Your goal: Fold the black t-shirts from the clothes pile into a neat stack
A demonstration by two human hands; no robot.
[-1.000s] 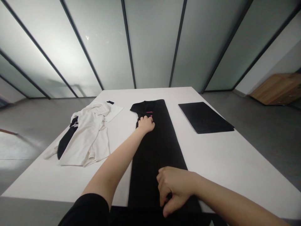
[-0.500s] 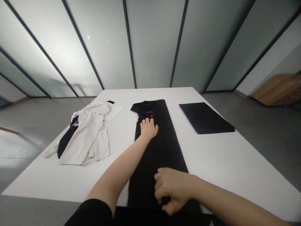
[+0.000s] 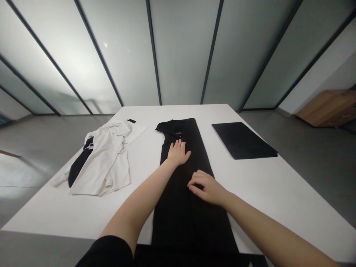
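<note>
One black garment [image 3: 180,230], lengthwise on white table [image 3: 272,196]. Left hand [image 3: 178,154]: fingers open upon it, apparently steadying cloth. Right hand [image 3: 208,189]: fingers curled over it, pinch indeterminable. White clothing [image 3: 97,167] and dark flat stack [image 3: 241,141] flank it, seemingly leaving working room.

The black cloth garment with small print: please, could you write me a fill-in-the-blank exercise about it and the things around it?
The small print on the black cloth garment is coloured ____.
The spread hand lying on this garment is the person's ____ hand.
Crumpled white clothes lie to the garment's left, and a flat black rectangular stack lies to its ____.

Missing words: pink; left; right.
</note>
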